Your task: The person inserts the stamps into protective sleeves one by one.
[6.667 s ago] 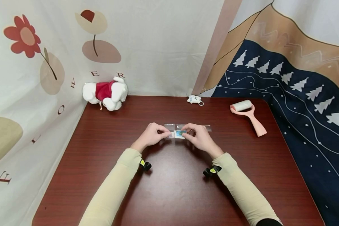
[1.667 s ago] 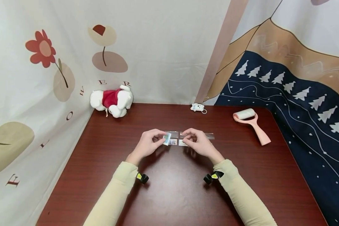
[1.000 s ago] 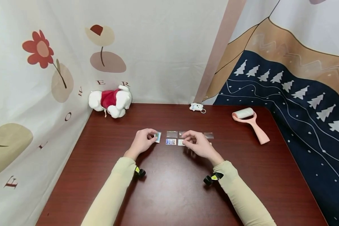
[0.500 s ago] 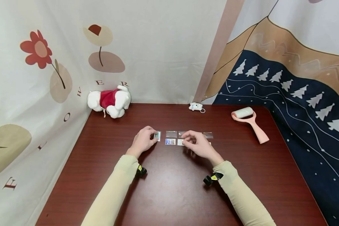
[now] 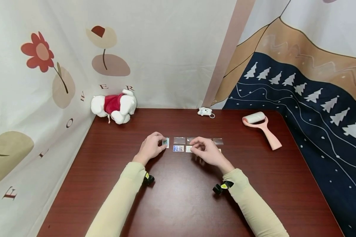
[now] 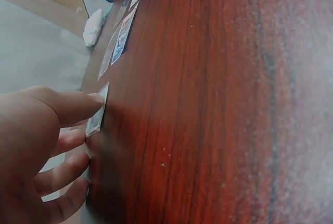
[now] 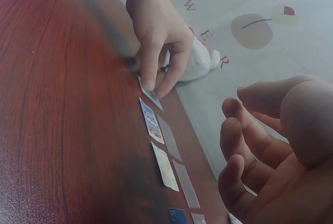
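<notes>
Seemingly I'm nearly done placing the small rectangular blue-green card (image 5: 167, 142) on the red-brown wooden table (image 5: 178, 197), only release left: my left hand (image 5: 150, 147) pinches it; my right hand (image 5: 207, 150), fingers loosely curled, holds nothing.

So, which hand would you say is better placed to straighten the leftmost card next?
Likely the left hand: it pinches the leftmost card, while the right hand hovers farther right, holding nothing.
</notes>
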A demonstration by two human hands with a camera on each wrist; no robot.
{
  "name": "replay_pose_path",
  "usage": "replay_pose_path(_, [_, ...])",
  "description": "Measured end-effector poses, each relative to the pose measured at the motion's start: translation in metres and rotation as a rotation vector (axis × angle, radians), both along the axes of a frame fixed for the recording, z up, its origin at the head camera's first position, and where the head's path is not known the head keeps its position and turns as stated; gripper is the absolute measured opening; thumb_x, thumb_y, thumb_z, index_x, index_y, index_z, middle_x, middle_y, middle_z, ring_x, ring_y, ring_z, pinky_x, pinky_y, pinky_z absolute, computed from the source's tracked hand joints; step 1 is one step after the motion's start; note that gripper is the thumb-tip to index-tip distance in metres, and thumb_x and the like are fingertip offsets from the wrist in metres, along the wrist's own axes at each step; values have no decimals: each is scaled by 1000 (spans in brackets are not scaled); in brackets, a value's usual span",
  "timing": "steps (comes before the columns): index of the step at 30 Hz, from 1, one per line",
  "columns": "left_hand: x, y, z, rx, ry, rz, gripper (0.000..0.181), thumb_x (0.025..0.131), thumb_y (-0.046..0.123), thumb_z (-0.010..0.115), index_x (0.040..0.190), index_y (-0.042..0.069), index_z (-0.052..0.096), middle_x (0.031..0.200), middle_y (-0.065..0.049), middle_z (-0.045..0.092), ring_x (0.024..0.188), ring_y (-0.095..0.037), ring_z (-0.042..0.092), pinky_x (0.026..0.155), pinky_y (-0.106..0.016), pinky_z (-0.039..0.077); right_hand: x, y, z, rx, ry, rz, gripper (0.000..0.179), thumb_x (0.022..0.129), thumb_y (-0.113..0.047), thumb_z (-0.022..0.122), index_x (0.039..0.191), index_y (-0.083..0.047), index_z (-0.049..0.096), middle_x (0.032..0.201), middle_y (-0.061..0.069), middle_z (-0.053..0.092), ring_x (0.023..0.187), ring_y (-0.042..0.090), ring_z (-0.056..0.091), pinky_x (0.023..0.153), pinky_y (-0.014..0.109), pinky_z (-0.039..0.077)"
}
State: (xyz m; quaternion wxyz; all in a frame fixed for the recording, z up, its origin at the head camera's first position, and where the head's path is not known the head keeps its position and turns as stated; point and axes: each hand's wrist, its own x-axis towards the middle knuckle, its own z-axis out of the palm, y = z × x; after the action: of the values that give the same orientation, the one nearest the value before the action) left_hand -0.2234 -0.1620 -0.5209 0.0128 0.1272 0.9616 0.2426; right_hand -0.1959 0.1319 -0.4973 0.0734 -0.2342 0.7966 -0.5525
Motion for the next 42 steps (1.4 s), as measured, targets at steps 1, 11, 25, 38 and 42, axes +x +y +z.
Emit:
replay_pose_path(1, [0, 0, 0, 4, -1, 5, 31, 95, 27, 80, 122, 12, 78, 128, -4, 66, 114, -27, 65, 91, -48, 56, 0, 0, -1, 8, 12, -2, 19, 97, -3, 71, 114, 4, 71, 93, 14, 75, 66, 11, 61, 61, 26, 53])
replay_pose_path(11, [3, 1, 2, 108, 61, -29, 29, 94, 25, 79, 118, 10, 77, 124, -4, 66, 95, -22, 67, 80, -40, 55, -2, -10, -4, 286, 211, -81, 16, 93, -11, 77, 108, -5, 77, 97, 5, 72, 66, 10, 63, 72, 31, 51])
replay_pose_path(25, [-1, 11, 7, 209, 94, -92, 31, 95, 25, 79, 121, 8, 76, 120, -7, 72, 96, -24, 68, 87, -42, 57, -17, -41, -9, 428, 221, -107, 20, 89, -13, 83, 106, -7, 76, 107, 7, 76, 92, 24, 70, 88, 42, 55])
replay_pose_path(38, [-3, 16, 12, 228, 111, -95, 30, 95, 22, 77, 121, 5, 76, 118, -8, 73, 98, -25, 70, 87, -43, 58, -16, -65, -17, 599, 234, -124, 23, 89, -17, 86, 109, -11, 76, 111, 9, 74, 106, 30, 70, 89, 48, 57])
replay_pose_path(42, [-4, 17, 13, 235, 121, -89, 28, 96, 21, 77, 120, 7, 77, 118, -7, 74, 96, -24, 69, 85, -41, 58, -15, -67, -20, 624, 260, -131, 22, 89, -17, 85, 108, -12, 76, 112, 8, 74, 106, 30, 71, 87, 47, 58])
